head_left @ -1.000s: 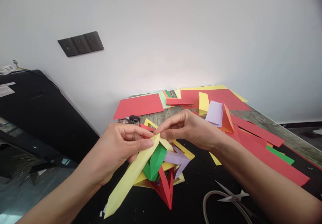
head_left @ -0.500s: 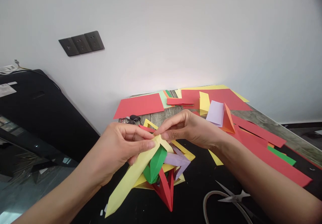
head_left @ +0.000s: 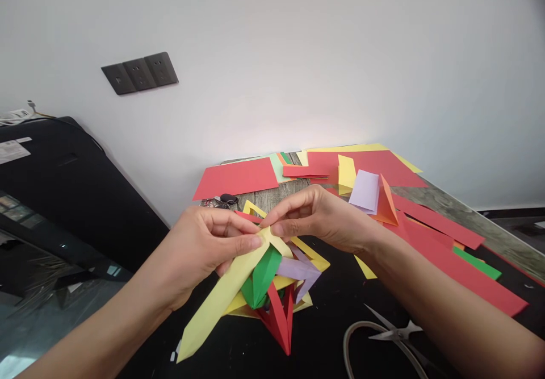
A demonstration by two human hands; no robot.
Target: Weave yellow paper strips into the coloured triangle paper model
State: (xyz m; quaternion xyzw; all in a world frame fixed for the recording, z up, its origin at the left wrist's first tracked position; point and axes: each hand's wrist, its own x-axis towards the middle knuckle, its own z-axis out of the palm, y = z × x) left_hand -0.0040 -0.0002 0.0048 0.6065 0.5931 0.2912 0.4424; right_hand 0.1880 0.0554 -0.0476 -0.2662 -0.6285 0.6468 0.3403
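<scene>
Between thumb and fingers, my left hand [head_left: 213, 237] pinches a folded pale yellow paper strip [head_left: 217, 299] near its upper end. Close beside it, my right hand [head_left: 304, 214] grips the bent top of the same strip. One long pointed end slants down to the lower left, and a shorter leg angles right. Beneath and behind the strip is a cluster of folded paper pieces: a green one [head_left: 264, 277], a purple one [head_left: 301, 271], a red pointed one [head_left: 279, 322] and yellow ones [head_left: 317, 258]. How the strip joins the cluster is partly hidden by my fingers.
Open scissors [head_left: 398, 332] lie at the lower right of the black surface. Red sheets [head_left: 238, 175] and red strips [head_left: 451, 265] lie at the back and right. A folded purple and orange card [head_left: 366, 191] stands there. A black panel [head_left: 76, 169] is at the left.
Both hands hold almost the same pinch on the pale yellow strip. Its long lower end has shifted very slightly up and left; the cluster has barely moved.
</scene>
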